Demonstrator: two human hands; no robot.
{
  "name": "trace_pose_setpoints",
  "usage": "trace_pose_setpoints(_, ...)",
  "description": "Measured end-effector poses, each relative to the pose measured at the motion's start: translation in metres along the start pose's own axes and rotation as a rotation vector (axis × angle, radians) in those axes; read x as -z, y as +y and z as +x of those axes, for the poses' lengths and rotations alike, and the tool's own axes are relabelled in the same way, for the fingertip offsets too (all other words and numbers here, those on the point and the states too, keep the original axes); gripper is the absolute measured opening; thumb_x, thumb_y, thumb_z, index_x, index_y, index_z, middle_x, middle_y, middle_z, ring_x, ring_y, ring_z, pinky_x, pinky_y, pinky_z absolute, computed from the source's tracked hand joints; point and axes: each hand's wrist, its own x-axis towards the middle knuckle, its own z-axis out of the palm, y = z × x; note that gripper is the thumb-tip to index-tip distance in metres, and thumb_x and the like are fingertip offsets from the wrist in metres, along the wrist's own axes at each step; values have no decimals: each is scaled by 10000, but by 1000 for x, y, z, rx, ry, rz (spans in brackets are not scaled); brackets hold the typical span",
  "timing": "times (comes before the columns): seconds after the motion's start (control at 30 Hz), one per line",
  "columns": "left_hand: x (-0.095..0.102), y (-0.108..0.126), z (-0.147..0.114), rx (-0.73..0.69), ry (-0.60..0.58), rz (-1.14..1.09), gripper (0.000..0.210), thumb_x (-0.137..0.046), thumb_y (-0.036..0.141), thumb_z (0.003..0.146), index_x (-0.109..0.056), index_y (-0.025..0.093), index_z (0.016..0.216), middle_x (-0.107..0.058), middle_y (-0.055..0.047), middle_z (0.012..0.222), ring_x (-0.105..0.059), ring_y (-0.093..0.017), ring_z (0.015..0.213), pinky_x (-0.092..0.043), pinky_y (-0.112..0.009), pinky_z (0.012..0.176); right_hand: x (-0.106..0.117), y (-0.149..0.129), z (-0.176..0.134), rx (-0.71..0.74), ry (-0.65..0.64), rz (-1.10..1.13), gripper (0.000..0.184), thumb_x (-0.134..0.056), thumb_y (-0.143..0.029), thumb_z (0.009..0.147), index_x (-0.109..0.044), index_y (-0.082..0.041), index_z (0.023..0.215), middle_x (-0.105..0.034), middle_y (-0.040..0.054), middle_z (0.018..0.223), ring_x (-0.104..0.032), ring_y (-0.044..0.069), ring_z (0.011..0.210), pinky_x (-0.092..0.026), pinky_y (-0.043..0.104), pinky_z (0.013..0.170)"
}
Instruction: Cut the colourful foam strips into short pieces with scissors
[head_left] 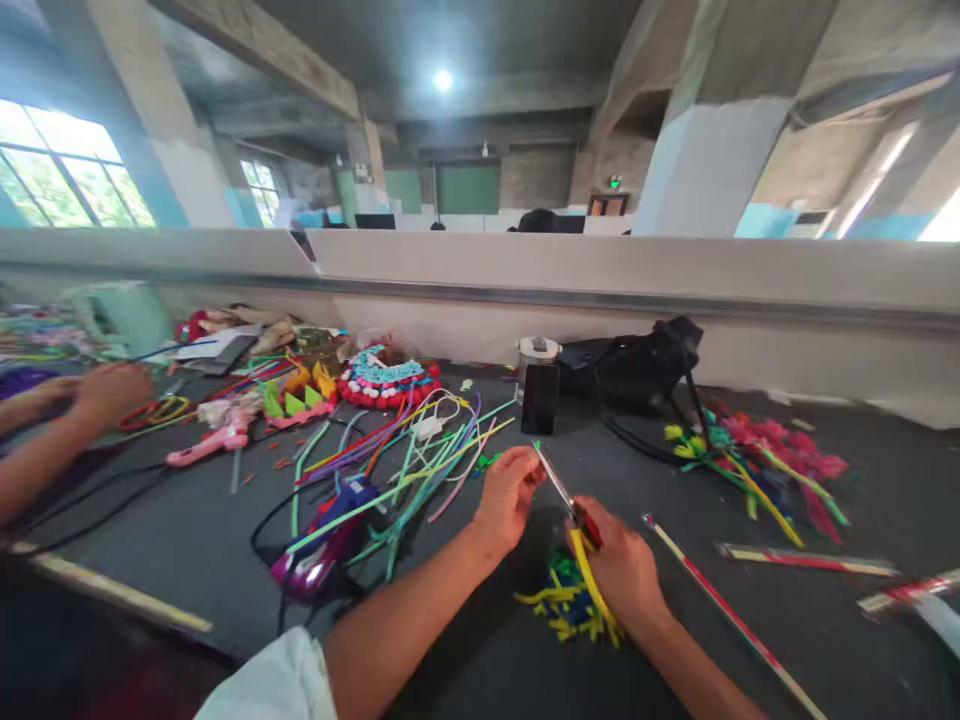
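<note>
My right hand (621,565) is closed round the dark red handles of a pair of scissors (557,478), whose blades point up and left. A bent yellow pipe cleaner (590,575) hangs down at the same hand. The fingers of my left hand (508,498) are pinched together beside the blade tips. A tiny green bit shows by those tips; what the fingers hold is too small to make out. Below the hands lies a small pile of short yellow, green and blue pipe cleaner pieces (566,605), partly behind my right hand.
Long pipe cleaners (420,480) and a purple glue gun (319,560) with its cable lie left. A phone (540,398) leans on a white-lidded container (538,348), near a black bag (637,365). Wrapped bundles (731,590) lie right. Another person's hands (109,395) work far left.
</note>
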Motion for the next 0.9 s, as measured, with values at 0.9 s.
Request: trace_pose_setpoints(0.9, -3, -1, 0, 41, -13, 8, 106, -684, 197, 664, -602, 132, 651, -534, 10, 629, -467, -82, 589, -375, -230, 609, 0, 6, 4, 11, 53, -61, 264, -474, -374, 844, -593, -276, 1059, -685, -3, 812, -653, 177, 700, -407, 230, 572)
